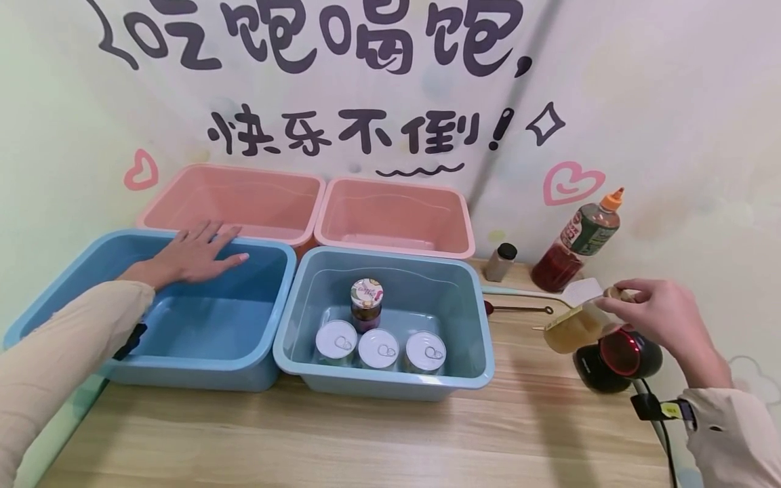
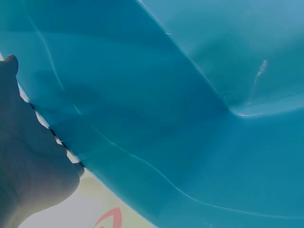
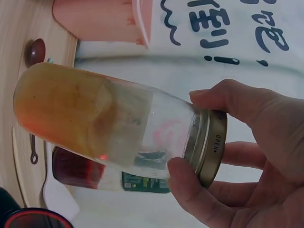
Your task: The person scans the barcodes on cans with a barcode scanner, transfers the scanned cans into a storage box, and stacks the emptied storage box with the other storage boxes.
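The right hand's grip [image 1: 662, 315] pinched the gold lid [image 3: 217, 147] of a glass bottle [image 1: 573, 330], which slanted above the bench [image 1: 378, 444], base leftward, right of the can-holding tub [image 1: 484, 325]; the left hand [image 1: 196, 259] was farther.

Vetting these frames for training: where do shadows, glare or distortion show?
Head: soft shadows on the pale wood tabletop; the orange-tipped plastic squeeze bottle leans outward, probably wide-angle stretch. Left wrist: left hand darkened against the washed-out pale wall; thin glints on the blue plastic bin. Right wrist: small red glint on the gold-lidded glass jar.
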### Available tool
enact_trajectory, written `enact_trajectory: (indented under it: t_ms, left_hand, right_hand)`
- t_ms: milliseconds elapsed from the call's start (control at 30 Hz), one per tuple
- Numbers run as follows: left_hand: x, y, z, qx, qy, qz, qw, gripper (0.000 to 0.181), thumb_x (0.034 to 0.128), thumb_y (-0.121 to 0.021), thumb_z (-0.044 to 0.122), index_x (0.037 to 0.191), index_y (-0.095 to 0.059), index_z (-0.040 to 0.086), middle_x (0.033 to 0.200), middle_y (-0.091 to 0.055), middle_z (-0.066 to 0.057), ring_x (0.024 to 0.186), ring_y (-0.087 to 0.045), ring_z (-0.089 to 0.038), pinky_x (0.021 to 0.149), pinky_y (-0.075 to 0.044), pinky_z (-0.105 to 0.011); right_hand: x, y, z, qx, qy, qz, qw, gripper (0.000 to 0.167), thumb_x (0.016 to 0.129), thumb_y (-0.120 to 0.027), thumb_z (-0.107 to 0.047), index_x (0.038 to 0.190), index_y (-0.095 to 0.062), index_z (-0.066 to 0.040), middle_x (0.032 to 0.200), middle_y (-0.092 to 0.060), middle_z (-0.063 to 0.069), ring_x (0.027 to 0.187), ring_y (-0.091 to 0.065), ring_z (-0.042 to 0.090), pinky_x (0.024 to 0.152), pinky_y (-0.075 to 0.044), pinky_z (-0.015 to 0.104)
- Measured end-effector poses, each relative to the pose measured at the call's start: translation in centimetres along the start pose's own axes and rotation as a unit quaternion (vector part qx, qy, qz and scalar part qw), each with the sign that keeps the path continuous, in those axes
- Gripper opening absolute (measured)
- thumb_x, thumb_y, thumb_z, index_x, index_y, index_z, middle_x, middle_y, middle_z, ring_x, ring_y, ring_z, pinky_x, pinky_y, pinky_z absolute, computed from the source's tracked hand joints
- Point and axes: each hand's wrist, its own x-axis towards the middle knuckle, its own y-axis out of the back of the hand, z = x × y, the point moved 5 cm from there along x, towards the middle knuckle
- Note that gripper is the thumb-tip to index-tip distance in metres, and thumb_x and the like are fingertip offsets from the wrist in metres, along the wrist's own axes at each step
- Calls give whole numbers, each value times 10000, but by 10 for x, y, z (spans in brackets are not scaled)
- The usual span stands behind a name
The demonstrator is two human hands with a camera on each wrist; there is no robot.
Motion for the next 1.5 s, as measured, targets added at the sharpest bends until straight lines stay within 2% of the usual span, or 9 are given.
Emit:
enact_trajectory:
  t_ms: [133,200,367,567,767,967,1067,1300,1500]
  left_hand:
    - [-3,1,-5,-76,116,-63,9999,845,1001,-372,596,1591,-118,49,1620,-47,-342,1459,-33,-598,1140,-19,-773]
    - [-4,1,-6,-98,142,-101,9998,841,1005,-368,589,1591,-108,44,1617,-36,-347,1457,-24,-603,1138,-9,-775]
    - [-6,1,-6,-129,136,-145,9997,846,1005,-371,586,1590,-101,39,1617,-18,-348,1457,-6,-606,1143,11,-766]
    - [-7,3,-3,-202,99,-147,9996,849,1001,-391,577,1587,-112,30,1617,-14,-350,1458,2,-605,1145,19,-761]
    - [-8,5,-3,-195,94,-156,9996,856,997,-397,587,1587,-120,32,1615,-31,-354,1461,-6,-599,1146,14,-762]
    - [-8,6,-3,-176,94,-168,9997,865,992,-403,597,1588,-126,34,1614,-53,-353,1457,-29,-597,1146,-8,-765]
    - [-8,6,-3,-196,106,-176,9996,870,989,-403,602,1588,-124,35,1613,-58,-353,1456,-34,-598,1148,-11,-763]
    - [-7,4,-1,-191,97,-137,9997,860,989,-407,599,1585,-147,36,1611,-78,-351,1453,-49,-597,1151,-22,-761]
    - [-8,3,0,-194,105,-103,9997,858,988,-412,595,1583,-155,33,1608,-89,-352,1451,-60,-596,1154,-27,-757]
  right_hand:
    - [-4,-3,12,-84,-142,50,9999,491,890,-724,-396,1077,-707,58,963,-714,336,839,-696,471,542,-463,299]
    - [-6,-5,19,-72,-300,5,9995,519,893,-715,-411,1079,-702,73,953,-718,331,822,-698,456,539,-462,301]
    - [-10,-12,35,-156,-685,-61,9975,590,893,-695,-473,1082,-697,86,843,-750,234,715,-687,284,530,-439,291]
    - [-12,-15,47,-350,-747,68,9966,583,877,-699,-488,1039,-716,71,915,-739,258,830,-652,446,540,-422,289]
    - [-12,-12,49,-469,-800,103,9956,549,878,-692,-481,1012,-727,50,977,-721,286,840,-638,457,540,-416,308]
    - [-7,-2,34,-285,-736,141,9968,561,887,-689,-493,1058,-716,41,808,-742,159,674,-618,232,521,-408,282]
    - [-1,4,20,-112,-664,113,9977,552,894,-687,-494,1068,-707,30,796,-751,132,606,-624,136,500,-437,279]
    - [16,19,-9,71,-346,132,9993,512,897,-694,-492,1085,-696,-16,893,-768,204,566,-676,113,522,-437,267]
    - [36,26,-37,79,-38,81,9999,567,896,-704,-469,1177,-658,21,933,-743,263,579,-674,141,501,-467,300]
